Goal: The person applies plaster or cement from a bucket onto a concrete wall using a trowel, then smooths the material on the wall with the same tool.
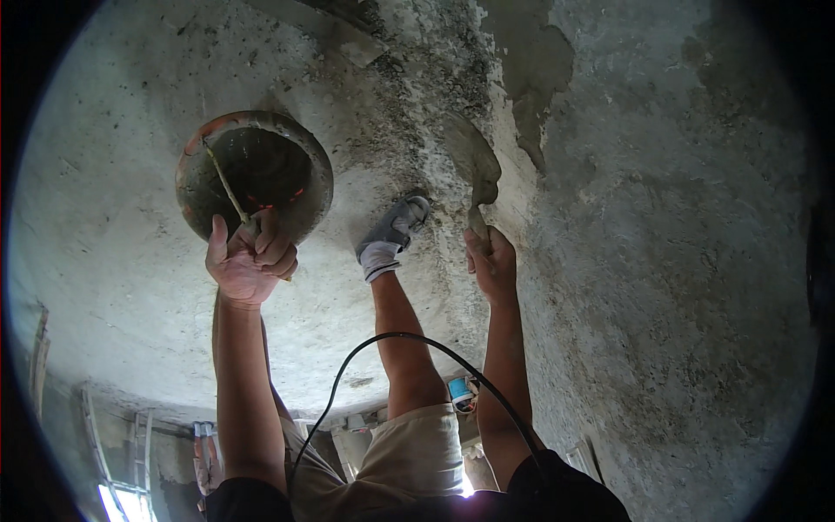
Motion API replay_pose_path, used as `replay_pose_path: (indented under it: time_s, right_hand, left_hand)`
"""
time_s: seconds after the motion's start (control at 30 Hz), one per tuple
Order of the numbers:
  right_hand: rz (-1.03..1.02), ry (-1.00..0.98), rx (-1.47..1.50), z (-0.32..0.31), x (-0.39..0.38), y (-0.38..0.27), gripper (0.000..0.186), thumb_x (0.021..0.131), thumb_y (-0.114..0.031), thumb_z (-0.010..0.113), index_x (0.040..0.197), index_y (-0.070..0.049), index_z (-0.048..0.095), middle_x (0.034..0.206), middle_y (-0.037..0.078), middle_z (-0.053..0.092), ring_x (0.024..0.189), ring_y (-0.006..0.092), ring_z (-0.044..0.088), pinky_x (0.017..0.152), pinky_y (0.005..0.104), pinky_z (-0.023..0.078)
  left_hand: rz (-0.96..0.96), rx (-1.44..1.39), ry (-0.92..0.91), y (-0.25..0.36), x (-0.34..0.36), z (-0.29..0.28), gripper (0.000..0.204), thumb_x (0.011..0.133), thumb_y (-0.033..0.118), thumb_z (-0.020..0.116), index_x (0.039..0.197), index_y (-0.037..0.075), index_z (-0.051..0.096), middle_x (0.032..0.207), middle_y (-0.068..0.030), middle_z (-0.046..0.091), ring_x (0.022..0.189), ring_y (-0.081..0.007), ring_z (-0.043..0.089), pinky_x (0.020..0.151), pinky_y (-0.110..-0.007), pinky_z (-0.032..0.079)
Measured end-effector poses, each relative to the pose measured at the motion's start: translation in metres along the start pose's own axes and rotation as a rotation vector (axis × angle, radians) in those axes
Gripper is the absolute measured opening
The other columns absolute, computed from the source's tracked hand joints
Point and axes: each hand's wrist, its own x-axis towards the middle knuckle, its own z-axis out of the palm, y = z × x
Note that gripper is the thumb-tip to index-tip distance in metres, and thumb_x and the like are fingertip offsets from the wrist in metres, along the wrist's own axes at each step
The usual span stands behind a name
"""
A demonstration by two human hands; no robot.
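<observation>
My left hand (252,261) is closed around the thin handle (226,183) of a round bucket (322,178). The bucket's dark inside faces me, and orange shows on its mortar-smeared rim. To the right, the fingers of my right hand (494,261) wrap round the grip of a trowel (474,161). Its blade is grey, looks coated with mortar, and lies over the rough strip where floor and wall meet. I cannot tell whether the blade touches the surface.
My foot in a grey shoe (396,228) stands between both hands. The grey plastered wall (661,261) rises on the right, with a darker damp patch (531,70). A black cable (383,335) arcs before my body. Ladders (142,448) and a blue container (461,391) appear along the lower edge.
</observation>
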Motion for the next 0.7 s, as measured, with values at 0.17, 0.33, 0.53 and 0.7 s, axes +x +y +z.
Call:
replay_pose_path:
  time_s: [0.17, 0.33, 0.53, 0.7]
  right_hand:
    - [-0.134, 0.231, -0.19, -0.007, 0.034, -0.002, 0.037, 0.09, -0.035, 0.061, 0.079, 0.0, 0.056, 0.06, 0.005, 0.052, 0.055, 0.0137, 0.051, 0.051, 0.0338, 0.041]
    - [-0.283, 0.491, -0.41, -0.036, 0.081, 0.008, 0.043, 0.089, -0.04, 0.06, 0.075, 0.001, 0.054, 0.061, 0.014, 0.054, 0.056, 0.0265, 0.054, 0.054, 0.0399, 0.042]
    - [-0.035, 0.448, -0.64, -0.023, 0.064, 0.052, 0.048, 0.089, -0.044, 0.057, 0.075, 0.002, 0.055, 0.068, 0.023, 0.058, 0.066, 0.0428, 0.057, 0.061, 0.0477, 0.043]
    - [-0.014, 0.449, -0.681, -0.011, 0.042, 0.043, 0.047, 0.09, -0.043, 0.055, 0.079, 0.002, 0.056, 0.074, 0.023, 0.061, 0.069, 0.0422, 0.059, 0.063, 0.047, 0.045]
  left_hand:
    - [-0.006, -0.02, -0.045, 0.002, -0.001, -0.003, 0.059, 0.089, 0.069, 0.031, 0.076, 0.012, 0.036, 0.058, 0.0037, 0.027, 0.047, -0.0102, 0.023, 0.045, -0.027, 0.02]
    - [-0.03, -0.029, -0.066, 0.004, -0.003, -0.005, 0.059, 0.089, 0.069, 0.032, 0.077, 0.011, 0.036, 0.058, 0.0032, 0.026, 0.048, -0.0114, 0.023, 0.046, -0.028, 0.019]
    - [-0.026, -0.038, -0.056, 0.006, -0.003, -0.002, 0.06, 0.088, 0.069, 0.031, 0.077, 0.011, 0.036, 0.058, 0.0035, 0.026, 0.048, -0.011, 0.022, 0.047, -0.028, 0.019]
    - [-0.051, -0.031, -0.008, 0.006, -0.003, -0.002, 0.06, 0.088, 0.071, 0.032, 0.074, 0.012, 0.036, 0.056, 0.0053, 0.027, 0.047, -0.0091, 0.023, 0.046, -0.026, 0.02]
